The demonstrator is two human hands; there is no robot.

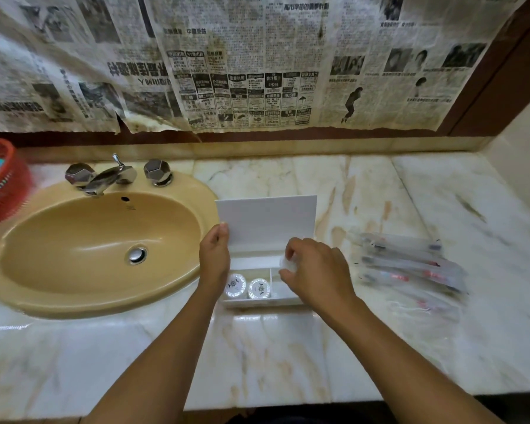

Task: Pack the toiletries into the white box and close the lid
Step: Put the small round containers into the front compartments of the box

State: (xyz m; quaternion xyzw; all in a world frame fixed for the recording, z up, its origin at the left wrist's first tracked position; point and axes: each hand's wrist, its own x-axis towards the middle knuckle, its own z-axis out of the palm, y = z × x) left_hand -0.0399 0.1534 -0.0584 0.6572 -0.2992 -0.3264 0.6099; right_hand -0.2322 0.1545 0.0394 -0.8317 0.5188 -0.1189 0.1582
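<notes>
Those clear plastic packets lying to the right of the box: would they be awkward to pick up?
Probably a little. The toothbrush packets look like thin glossy film, so likely slippery and crinkly. Each seems to hold a long stiff item, so they should stay straight, and they are probably light.

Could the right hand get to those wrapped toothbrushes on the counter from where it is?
Probably yes. The wrapped toothbrushes lie in the open just beyond the right hand, with nothing between them. But it already holds a small white item over the white box.
</notes>
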